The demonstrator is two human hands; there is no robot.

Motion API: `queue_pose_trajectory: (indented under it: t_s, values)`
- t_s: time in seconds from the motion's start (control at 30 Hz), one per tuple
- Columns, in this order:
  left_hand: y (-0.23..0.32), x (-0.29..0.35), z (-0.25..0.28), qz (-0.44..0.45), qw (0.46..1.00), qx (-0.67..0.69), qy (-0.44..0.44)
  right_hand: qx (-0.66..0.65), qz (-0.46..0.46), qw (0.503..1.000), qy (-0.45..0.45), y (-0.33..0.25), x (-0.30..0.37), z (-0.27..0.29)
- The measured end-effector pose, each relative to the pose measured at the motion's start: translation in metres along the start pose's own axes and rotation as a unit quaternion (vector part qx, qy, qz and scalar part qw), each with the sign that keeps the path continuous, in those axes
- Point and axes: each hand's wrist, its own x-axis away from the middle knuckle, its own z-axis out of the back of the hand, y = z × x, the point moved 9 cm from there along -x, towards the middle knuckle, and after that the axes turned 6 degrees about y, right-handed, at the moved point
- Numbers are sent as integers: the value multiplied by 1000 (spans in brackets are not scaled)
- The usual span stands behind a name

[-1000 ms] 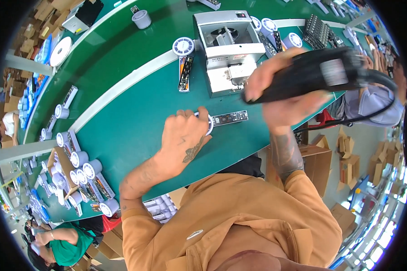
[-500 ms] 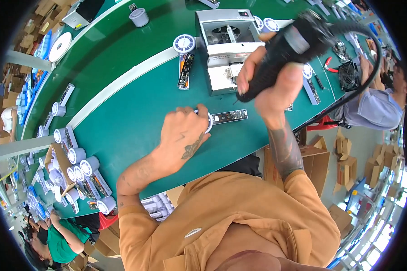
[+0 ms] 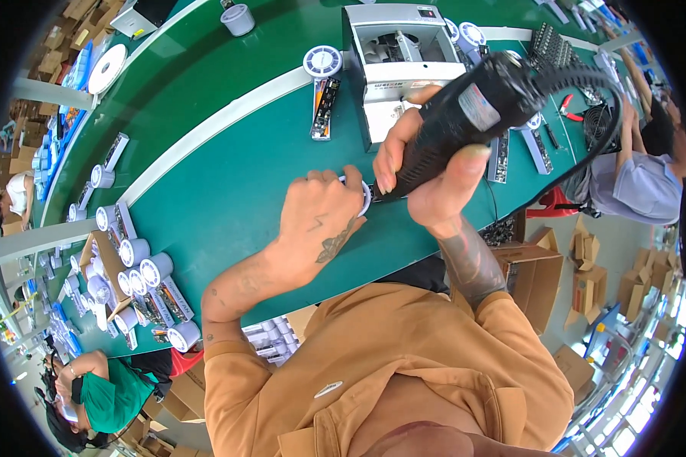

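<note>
My left hand (image 3: 318, 215) is closed round a white round housing (image 3: 367, 197) on the green bench, fingers curled over its rim and hiding most of it. My right hand (image 3: 440, 179) is wrapped about a black electric screwdriver (image 3: 459, 113), thumb along its near side. The tool slants down to the left, its tip at the right edge of the housing. Hand and tool cover the circuit-board strip joined to the housing, so whether the tip touches a screw cannot be seen. A thick black cable (image 3: 613, 114) curves from the tool's upper end.
Behind my right hand stands a grey metal machine (image 3: 400, 46) with an open top. Left of it lies another housing with a board (image 3: 324, 65). Several such units (image 3: 157, 270) crowd the bench's left end, near a carton (image 3: 103, 270). Red-handled pliers (image 3: 569, 107) lie right; co-workers sit at both sides.
My right hand has brought the screwdriver down and left, its tip now beside the housing, covering the board strip. My left hand keeps its hold. The whole view has shifted slightly.
</note>
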Motion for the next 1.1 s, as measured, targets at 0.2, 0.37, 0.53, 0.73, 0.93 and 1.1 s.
queue_pose_trajectory:
  t_s: [0.2, 0.37, 0.53, 0.73, 0.93, 1.1]
  values:
    - [-1, 1, -3, 7, 1000, 2, -4, 8, -12, 1000, -24, -16, 3, 0]
    - [0, 1, -1, 2, 1000, 3, 8, -3, -4, 1000, -19, -7, -5, 6]
    - [-1, 1, 1, 2, 1000, 6, 8, 1, 13, 1000, -16, -1, -4, 2]
    - [-1, 2, 2, -22, 999, 32, 35, -18, 10, 998, -52, 11, 24, -1]
    - [3, 2, 1, -29, 997, 52, 46, 37, 13, 998, -47, 19, 28, 8]
    - [4, 2, 9, -30, 997, 49, 46, -27, -8, 999, -46, 0, 12, 1]
